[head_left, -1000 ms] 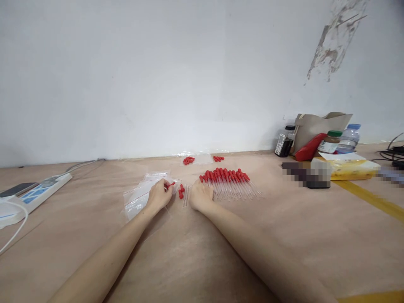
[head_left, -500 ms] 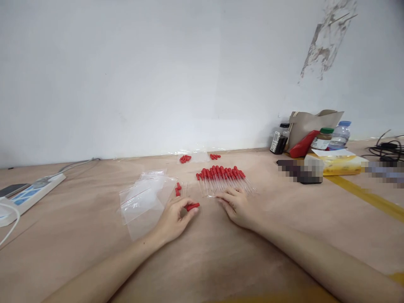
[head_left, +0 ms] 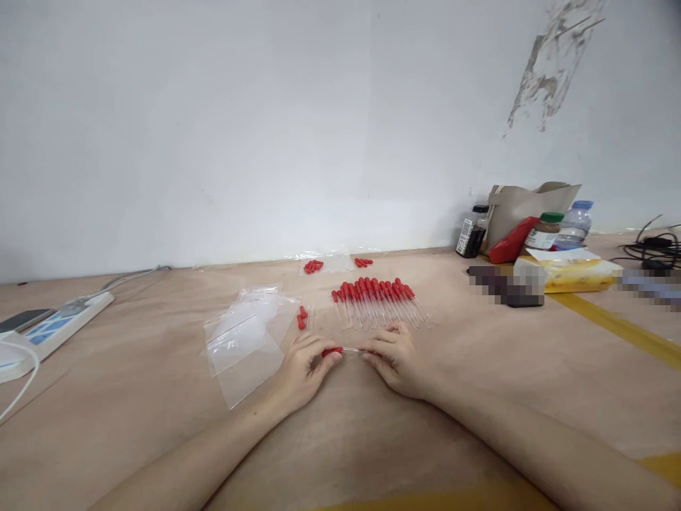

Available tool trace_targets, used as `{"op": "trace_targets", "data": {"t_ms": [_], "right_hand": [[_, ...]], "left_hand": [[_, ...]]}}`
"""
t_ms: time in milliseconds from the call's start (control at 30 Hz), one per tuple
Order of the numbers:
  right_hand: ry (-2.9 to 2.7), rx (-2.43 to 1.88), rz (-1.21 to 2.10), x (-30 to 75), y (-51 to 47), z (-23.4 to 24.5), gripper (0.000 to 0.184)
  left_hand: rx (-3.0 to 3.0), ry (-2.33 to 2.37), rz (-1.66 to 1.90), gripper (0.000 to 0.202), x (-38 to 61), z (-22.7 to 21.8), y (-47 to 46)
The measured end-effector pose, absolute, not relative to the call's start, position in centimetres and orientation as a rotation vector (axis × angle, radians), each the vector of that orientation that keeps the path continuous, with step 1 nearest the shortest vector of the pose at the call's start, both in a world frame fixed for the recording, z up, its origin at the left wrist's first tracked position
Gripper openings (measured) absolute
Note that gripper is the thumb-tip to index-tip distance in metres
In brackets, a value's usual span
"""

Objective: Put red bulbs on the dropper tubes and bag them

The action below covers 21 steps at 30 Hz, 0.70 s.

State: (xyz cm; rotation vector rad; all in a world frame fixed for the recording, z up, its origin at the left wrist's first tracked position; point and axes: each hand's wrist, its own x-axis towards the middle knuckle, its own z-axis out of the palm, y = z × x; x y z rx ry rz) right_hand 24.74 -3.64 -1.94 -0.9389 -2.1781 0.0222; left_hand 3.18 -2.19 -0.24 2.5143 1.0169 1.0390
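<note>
The bulb (head_left: 333, 351) sits between the hands, its 3 o'clock end at the tube (head_left: 352, 349). The left hand (head_left: 307, 367), forearm from 7 o'clock, pinches the bulb, fingers curled; the right hand (head_left: 398, 360), forearm from 4, pinches the tube, fingertips toward 9. Droppers (head_left: 374, 297) lie at 1 o'clock, bags (head_left: 245, 343) at 9.

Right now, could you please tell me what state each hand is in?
Left hand: closed, pinching a red bulb.
Right hand: closed, pinching a thin clear tube that reaches the red bulb.
</note>
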Motion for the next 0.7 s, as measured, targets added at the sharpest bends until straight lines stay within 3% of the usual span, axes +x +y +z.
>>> {"op": "trace_targets", "data": {"t_ms": [467,700], "right_hand": [[-2.287,-0.846,-0.130,25.2,-2.4,-1.9,0.031],[-2.319,-0.889,-0.267,24.6,-3.4,-1.2,0.023]], "left_hand": [[2.699,0.914,0.921,0.020,3.3,0.2,-2.3],[2.792,0.959,0.896,0.017,3.4,0.3,-2.5]]}}
